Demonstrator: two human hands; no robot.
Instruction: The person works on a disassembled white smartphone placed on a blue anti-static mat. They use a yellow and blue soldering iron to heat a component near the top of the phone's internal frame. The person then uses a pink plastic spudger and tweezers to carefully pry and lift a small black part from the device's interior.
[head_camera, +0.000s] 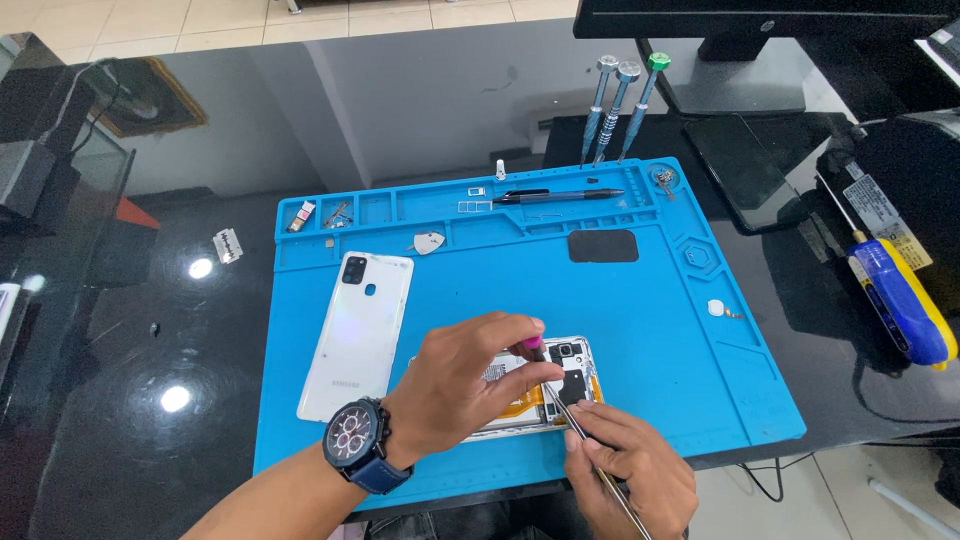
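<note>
Fingers of the left hand (470, 385), a dark wristwatch (357, 440) on its wrist, are closed around a pink-capped screwdriver (533, 350) set onto the opened phone (572, 382). Metal tweezers (600, 470) are pinched in the right hand (630, 465), tips at the phone. The phone is laid near the blue repair mat's (660, 330) front edge; its white back cover (357, 335) is placed beside it, toward the left edge.
</note>
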